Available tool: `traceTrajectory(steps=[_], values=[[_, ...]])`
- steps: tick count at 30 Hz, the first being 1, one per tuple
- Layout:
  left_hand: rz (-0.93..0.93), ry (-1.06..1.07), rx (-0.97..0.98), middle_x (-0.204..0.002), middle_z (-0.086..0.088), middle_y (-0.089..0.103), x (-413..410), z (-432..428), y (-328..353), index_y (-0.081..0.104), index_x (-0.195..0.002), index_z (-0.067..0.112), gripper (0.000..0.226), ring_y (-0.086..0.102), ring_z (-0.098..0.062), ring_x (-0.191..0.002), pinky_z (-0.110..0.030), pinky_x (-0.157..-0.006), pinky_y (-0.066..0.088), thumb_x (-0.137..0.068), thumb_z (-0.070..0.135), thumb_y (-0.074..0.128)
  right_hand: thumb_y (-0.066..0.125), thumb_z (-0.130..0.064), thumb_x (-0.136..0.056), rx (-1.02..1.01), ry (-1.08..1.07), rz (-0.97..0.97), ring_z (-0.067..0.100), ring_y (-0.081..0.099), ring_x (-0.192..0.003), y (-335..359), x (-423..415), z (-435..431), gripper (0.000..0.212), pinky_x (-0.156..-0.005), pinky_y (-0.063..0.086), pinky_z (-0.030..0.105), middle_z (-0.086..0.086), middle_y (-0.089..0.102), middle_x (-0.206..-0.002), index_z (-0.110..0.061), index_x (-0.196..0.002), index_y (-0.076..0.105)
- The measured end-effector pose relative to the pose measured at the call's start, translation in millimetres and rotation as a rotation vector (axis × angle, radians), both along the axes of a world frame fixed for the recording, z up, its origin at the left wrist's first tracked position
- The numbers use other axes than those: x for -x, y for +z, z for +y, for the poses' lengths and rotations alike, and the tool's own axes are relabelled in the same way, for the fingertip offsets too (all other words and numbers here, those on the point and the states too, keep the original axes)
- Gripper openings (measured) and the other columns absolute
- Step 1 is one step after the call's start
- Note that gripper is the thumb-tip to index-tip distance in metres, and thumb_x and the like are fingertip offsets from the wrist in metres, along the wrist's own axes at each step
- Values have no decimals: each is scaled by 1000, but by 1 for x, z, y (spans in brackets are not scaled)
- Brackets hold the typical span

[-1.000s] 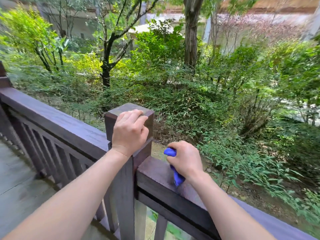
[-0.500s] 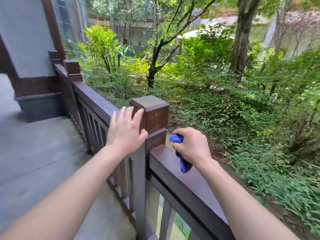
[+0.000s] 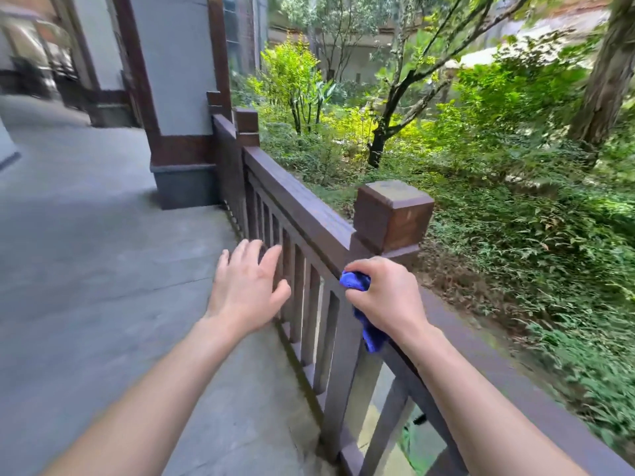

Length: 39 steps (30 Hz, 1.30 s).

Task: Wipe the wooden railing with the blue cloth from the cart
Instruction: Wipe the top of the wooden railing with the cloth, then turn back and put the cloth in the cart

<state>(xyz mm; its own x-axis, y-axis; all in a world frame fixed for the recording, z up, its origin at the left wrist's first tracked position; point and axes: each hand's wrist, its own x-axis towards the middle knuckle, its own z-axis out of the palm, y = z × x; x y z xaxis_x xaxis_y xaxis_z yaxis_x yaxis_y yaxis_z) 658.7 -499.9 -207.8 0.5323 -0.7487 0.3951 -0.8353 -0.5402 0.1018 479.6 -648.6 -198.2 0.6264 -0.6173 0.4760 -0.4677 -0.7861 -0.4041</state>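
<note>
Bunching the soft, limp blue cloth (image 3: 357, 281) in its closed fingers beside the post (image 3: 393, 214) of the stiff wooden railing (image 3: 299, 209), the right hand (image 3: 385, 295) grips securely, while the left hand (image 3: 245, 286) hovers spread wide and empty

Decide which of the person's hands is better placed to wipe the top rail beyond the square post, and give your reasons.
Right. The right hand already grips the blue cloth against the railing just below the post. The left hand is open, empty and off the wood.
</note>
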Motion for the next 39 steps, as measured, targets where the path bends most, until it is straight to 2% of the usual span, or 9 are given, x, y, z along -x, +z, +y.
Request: traceTrajectory(steps=[4,13,17,23,31,35,39], values=[[67,55,-44,-150,-14,43,-18,47,-19,42,-145,23,58,32,-31,-144,-53,-120,24,-91,44,50,62,-28,-67,-40,95,32,17,60,-83,-3,-27,37,30,-72,48,32,-9,66,-89,-35,-95,68],[96,239,-104,-151,-12,42,-14,128,-39,42,-145,24,58,31,-31,-146,-53,-120,24,-92,47,48,62,-25,-70,-51,282,54,17,59,-85,-8,-57,94,31,-75,51,35,-9,65,-90,-33,-98,68],[106,355,-99,-152,-11,41,5,155,-42,40,-148,25,59,29,-30,-147,-52,-121,22,-93,47,48,62,-26,-70,-39,413,74,16,59,-86,-10,-66,110,31,-72,45,30,-9,64,-90,-34,-99,68],[123,575,-98,-152,-10,41,62,193,-45,39,-148,25,59,28,-28,-147,-50,-121,23,-94,47,47,63,-29,-68,-32,635,68,17,59,-87,-16,-58,131,32,-75,47,31,-9,63,-87,-34,-99,69],[183,839,-82,-150,-11,43,167,255,-60,41,-147,24,58,31,-30,-146,-51,-120,23,-94,46,50,61,-30,-66,-58,882,103,16,58,-85,-41,-27,176,32,-67,36,27,-10,64,-88,-37,-97,67],[201,967,-73,-149,-10,44,216,295,-64,42,-146,23,58,33,-31,-145,-53,-119,25,-94,48,43,60,-29,-67,-63,1032,133,16,59,-87,-45,-12,220,31,-69,42,29,-10,64,-87,-37,-96,66],[203,1079,-81,-150,-9,43,256,330,-66,41,-147,24,58,33,-29,-144,-50,-119,25,-95,49,47,60,-28,-68,-58,1164,140,16,58,-88,-47,4,267,31,-71,43,28,-9,65,-88,-36,-97,67]])
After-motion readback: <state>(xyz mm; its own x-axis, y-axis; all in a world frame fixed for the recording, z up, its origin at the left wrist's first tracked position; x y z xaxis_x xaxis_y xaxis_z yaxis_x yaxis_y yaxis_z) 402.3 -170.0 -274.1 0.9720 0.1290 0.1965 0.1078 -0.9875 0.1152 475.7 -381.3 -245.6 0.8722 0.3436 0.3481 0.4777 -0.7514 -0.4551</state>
